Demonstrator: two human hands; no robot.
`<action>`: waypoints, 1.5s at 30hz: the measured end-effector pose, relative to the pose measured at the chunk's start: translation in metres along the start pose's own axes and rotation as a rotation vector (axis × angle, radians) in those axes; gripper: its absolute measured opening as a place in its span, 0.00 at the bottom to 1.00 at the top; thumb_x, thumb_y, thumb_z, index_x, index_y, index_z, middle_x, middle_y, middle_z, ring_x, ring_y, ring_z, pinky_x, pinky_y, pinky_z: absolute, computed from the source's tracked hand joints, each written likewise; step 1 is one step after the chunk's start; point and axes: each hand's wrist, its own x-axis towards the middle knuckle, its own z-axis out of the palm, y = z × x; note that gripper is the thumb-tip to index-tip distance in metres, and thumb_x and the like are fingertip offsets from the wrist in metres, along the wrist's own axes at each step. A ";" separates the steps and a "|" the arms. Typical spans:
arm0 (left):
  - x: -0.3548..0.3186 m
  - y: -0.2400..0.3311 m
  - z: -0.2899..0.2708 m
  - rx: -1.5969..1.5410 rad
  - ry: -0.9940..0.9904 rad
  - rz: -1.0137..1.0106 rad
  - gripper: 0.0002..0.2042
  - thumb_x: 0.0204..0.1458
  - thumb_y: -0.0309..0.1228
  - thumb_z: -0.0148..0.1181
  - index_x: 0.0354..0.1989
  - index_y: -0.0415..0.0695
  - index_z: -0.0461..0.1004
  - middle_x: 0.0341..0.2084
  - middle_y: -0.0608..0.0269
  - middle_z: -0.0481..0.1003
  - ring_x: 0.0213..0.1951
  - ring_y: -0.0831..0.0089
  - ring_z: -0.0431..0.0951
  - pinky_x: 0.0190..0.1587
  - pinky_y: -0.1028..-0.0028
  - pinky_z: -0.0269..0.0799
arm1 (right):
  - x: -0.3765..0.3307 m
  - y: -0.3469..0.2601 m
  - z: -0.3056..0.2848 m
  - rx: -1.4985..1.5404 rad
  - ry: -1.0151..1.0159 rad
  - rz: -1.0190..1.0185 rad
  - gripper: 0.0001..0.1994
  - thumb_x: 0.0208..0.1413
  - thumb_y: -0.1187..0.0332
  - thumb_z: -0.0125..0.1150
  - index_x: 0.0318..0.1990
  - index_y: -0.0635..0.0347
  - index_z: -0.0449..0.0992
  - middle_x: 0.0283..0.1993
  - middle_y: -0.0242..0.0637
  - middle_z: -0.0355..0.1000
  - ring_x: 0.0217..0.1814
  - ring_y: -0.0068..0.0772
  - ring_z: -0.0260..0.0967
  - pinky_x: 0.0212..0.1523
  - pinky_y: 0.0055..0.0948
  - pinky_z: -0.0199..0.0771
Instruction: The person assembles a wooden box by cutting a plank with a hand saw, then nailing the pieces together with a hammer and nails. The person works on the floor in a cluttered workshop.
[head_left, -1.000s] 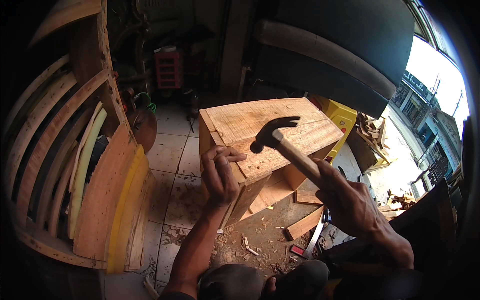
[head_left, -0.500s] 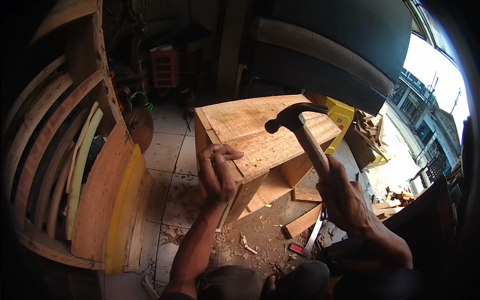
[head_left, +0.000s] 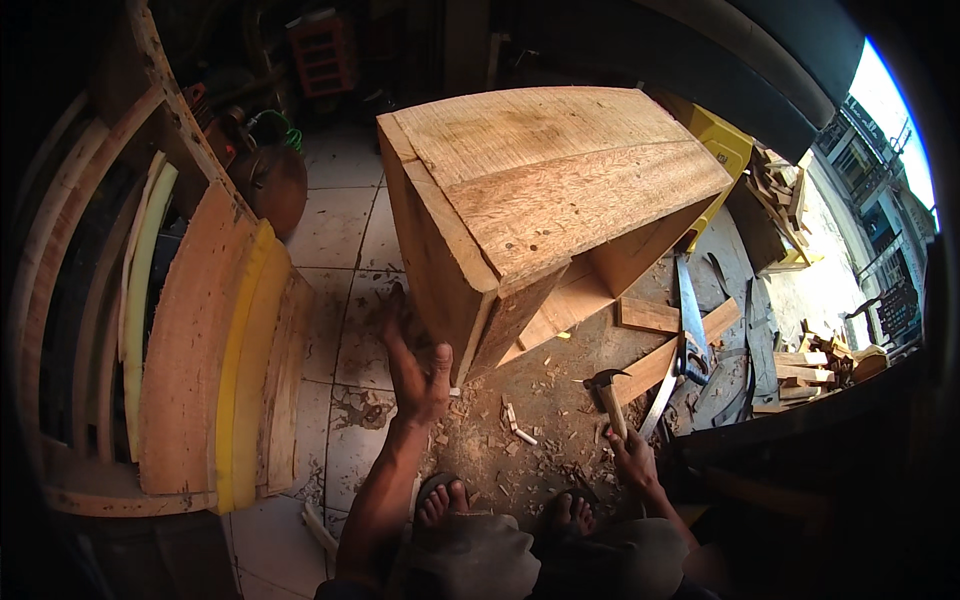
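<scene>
Looking straight down, we have two bare feet in sandals [head_left: 445, 497] planted on the tiled floor [head_left: 345, 225], wood chips [head_left: 515, 420] scattered all around them. Right hand [head_left: 633, 462] is low, just beside the right foot, its grip wrapped tight around the wooden handle of a claw hammer [head_left: 607, 388]; the dark steel head points up and away, hanging just over the chip-strewn floor. Left hand [head_left: 420, 375] is out ahead, fingers spread and straight, thumb out, its grip holding nothing; the fingertips reach up against the lower near corner of the wooden box [head_left: 520, 210], though whether they actually touch the wood is hard to tell. That box is the big piece here: a pale plank cabinet, tipped so its wide top panel faces up, open side turned down toward the right, standing on the floor just beyond both hands. Right of the hammer lies a handsaw [head_left: 690, 320], blade pointing away, resting across flat offcut boards [head_left: 650, 315]. Over on the left, curved boards [head_left: 190, 340] lean stacked on edge, one with a yellow face. Farther back, a yellow crate [head_left: 722, 150] peeks out behind the box, a red crate [head_left: 322, 52] sits in the dim far corner, and a heap of scrap wood [head_left: 775, 195] lies toward the bright street side.
</scene>
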 end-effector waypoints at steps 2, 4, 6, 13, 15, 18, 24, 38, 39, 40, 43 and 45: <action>0.008 -0.025 -0.010 0.081 0.092 -0.102 0.37 0.70 0.55 0.43 0.75 0.36 0.47 0.70 0.40 0.56 0.71 0.49 0.59 0.72 0.53 0.53 | 0.001 -0.013 0.014 0.094 -0.086 0.129 0.21 0.65 0.51 0.58 0.47 0.65 0.76 0.31 0.53 0.77 0.34 0.55 0.80 0.37 0.47 0.76; 0.035 -0.060 -0.025 0.116 0.159 -0.222 0.36 0.70 0.54 0.42 0.74 0.37 0.49 0.69 0.42 0.58 0.69 0.51 0.60 0.71 0.54 0.54 | 0.009 -0.018 0.023 0.095 -0.203 0.219 0.22 0.65 0.51 0.58 0.48 0.64 0.77 0.31 0.51 0.78 0.35 0.56 0.80 0.38 0.47 0.76; 0.080 -0.096 -0.025 0.094 0.155 -0.332 0.34 0.71 0.53 0.42 0.73 0.38 0.50 0.68 0.44 0.59 0.68 0.53 0.62 0.70 0.56 0.56 | 0.031 0.013 0.040 -0.090 -0.149 0.035 0.24 0.63 0.52 0.62 0.57 0.62 0.75 0.41 0.55 0.79 0.44 0.59 0.79 0.45 0.45 0.79; 0.159 -0.197 -0.019 -0.140 -0.006 -0.676 0.28 0.72 0.50 0.39 0.71 0.42 0.57 0.64 0.51 0.65 0.63 0.59 0.67 0.66 0.60 0.62 | 0.083 -0.139 -0.020 0.379 -0.268 -0.361 0.41 0.62 0.50 0.67 0.75 0.60 0.56 0.69 0.60 0.64 0.71 0.53 0.66 0.65 0.46 0.73; 0.159 -0.211 0.007 -0.249 -0.012 -0.706 0.27 0.72 0.49 0.38 0.70 0.42 0.59 0.63 0.53 0.67 0.62 0.61 0.69 0.65 0.62 0.63 | 0.088 -0.175 -0.035 0.377 -0.263 -0.574 0.48 0.59 0.47 0.69 0.78 0.59 0.49 0.72 0.62 0.60 0.75 0.56 0.60 0.69 0.49 0.68; 0.148 -0.226 0.004 -0.412 0.070 -0.683 0.25 0.73 0.48 0.37 0.69 0.44 0.61 0.61 0.56 0.69 0.60 0.64 0.71 0.64 0.64 0.66 | 0.098 -0.214 -0.008 0.299 -0.224 -0.854 0.51 0.57 0.45 0.71 0.77 0.64 0.48 0.73 0.63 0.58 0.77 0.57 0.55 0.72 0.53 0.63; 0.199 -0.166 -0.043 0.078 -0.079 -0.194 0.23 0.74 0.46 0.35 0.67 0.46 0.65 0.55 0.61 0.75 0.53 0.68 0.77 0.57 0.69 0.73 | 0.065 -0.263 -0.038 0.644 -0.586 -0.793 0.45 0.60 0.51 0.70 0.72 0.69 0.50 0.70 0.59 0.63 0.72 0.52 0.64 0.71 0.49 0.65; 0.350 0.137 0.112 1.092 -0.413 -0.299 0.48 0.62 0.70 0.23 0.63 0.37 0.74 0.66 0.37 0.68 0.71 0.44 0.63 0.71 0.50 0.56 | 0.087 -0.232 -0.083 1.450 -0.453 -0.685 0.45 0.66 0.40 0.55 0.78 0.55 0.39 0.74 0.48 0.53 0.70 0.47 0.64 0.63 0.51 0.77; 0.349 0.139 0.136 1.095 -0.439 -0.300 0.47 0.63 0.69 0.23 0.64 0.38 0.73 0.67 0.38 0.67 0.71 0.45 0.63 0.72 0.50 0.56 | 0.092 -0.216 -0.087 1.317 -0.327 -0.661 0.39 0.68 0.44 0.56 0.76 0.54 0.49 0.71 0.51 0.60 0.69 0.51 0.67 0.59 0.49 0.80; 0.349 0.139 0.155 1.105 -0.457 -0.305 0.46 0.63 0.69 0.24 0.66 0.38 0.71 0.68 0.40 0.66 0.72 0.46 0.62 0.72 0.50 0.55 | 0.095 -0.200 -0.083 1.042 -0.260 -0.623 0.36 0.68 0.46 0.57 0.74 0.54 0.53 0.69 0.53 0.62 0.68 0.52 0.67 0.58 0.48 0.80; 0.355 0.119 0.197 1.155 -0.516 -0.270 0.44 0.65 0.66 0.25 0.68 0.40 0.69 0.69 0.44 0.66 0.72 0.49 0.62 0.72 0.50 0.54 | 0.099 -0.122 -0.032 0.306 -0.023 -0.473 0.25 0.64 0.54 0.62 0.64 0.56 0.69 0.62 0.60 0.69 0.66 0.56 0.69 0.57 0.46 0.77; 0.346 0.119 0.230 1.210 -0.533 -0.227 0.40 0.66 0.63 0.28 0.67 0.42 0.70 0.68 0.44 0.67 0.71 0.49 0.65 0.71 0.51 0.58 | 0.082 -0.048 0.033 -0.060 -0.023 -0.136 0.31 0.60 0.52 0.65 0.66 0.53 0.66 0.61 0.54 0.69 0.66 0.62 0.66 0.62 0.59 0.71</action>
